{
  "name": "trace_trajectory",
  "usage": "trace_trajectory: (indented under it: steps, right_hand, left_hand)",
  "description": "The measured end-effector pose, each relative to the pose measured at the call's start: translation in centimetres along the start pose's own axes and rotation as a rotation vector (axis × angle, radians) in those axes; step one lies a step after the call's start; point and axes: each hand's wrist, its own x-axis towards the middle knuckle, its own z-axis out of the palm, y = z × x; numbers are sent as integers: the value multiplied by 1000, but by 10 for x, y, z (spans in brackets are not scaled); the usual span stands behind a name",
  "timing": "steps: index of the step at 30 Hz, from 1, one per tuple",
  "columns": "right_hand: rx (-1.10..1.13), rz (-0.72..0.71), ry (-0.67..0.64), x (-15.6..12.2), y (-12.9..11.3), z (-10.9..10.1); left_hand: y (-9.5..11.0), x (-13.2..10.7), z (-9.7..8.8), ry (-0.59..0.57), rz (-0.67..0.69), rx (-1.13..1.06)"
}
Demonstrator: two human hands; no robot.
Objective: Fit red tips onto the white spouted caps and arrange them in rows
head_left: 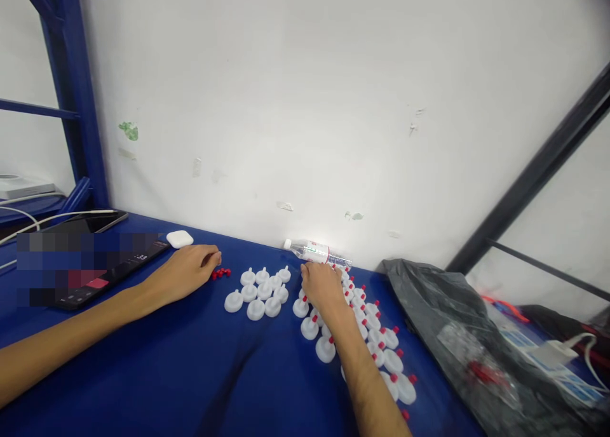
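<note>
My left hand [185, 273] rests on the blue table [190, 373] with its fingers curled, their tips right beside a small heap of red caps [221, 273]. My right hand [324, 286] lies palm down among white round caps with red tips [376, 338], its fingers bent over them near the far edge. What either hand holds is hidden. A cluster of plain white caps [261, 291] sits between the two hands.
A clear plastic bottle [315, 251] lies against the white wall. A white earbud case [180, 239] and a dark tablet [102, 275] sit at the left. A grey plastic bag [457, 335] and a power strip [548, 361] occupy the right. Blue shelf posts [71, 94] stand at the left.
</note>
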Motion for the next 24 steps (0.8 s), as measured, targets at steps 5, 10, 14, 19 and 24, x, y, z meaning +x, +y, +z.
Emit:
trace_trajectory:
  steps: [5,10,14,19,24]
  right_hand:
    - [24,3,-2,2,2,-8]
    - [126,-86,134,2,-4,-19]
    - [219,-217,259,-3,-15,-24]
    - [278,-459,397,-17,-41,-23]
    - [273,-670,491,-31,-66,-20]
  left_hand:
    - [-3,0,0,29,5,12]
    - [1,-1,-5,77,10,10]
    - [16,-6,-11,120,74,-56]
    - [41,-22,-12,114,212,-137]
    - [54,-32,-10,39,341,-162]
